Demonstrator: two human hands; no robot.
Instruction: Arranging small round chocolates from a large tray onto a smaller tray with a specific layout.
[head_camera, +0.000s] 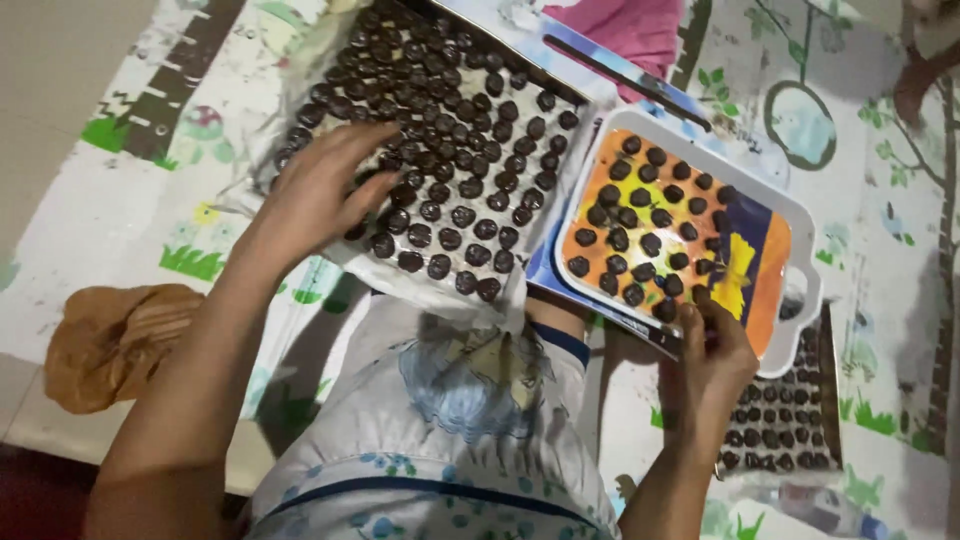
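The left hand (318, 195) lies flat, fingers spread, on a sheet (440, 190) full of dark balls (470, 215), holding none. The right hand (712, 352) pinches one ball at the white tray's (800, 225) near edge, where rows fill up. All sits on a picture mat (200, 160) on the floor.

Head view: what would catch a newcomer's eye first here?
The large sheet of dark round chocolate balls, upper centre, with the left hand spread over its near-left edge. To its right, the white rectangular tray with an orange and blue base holds more balls, and the right hand touches its near edge.
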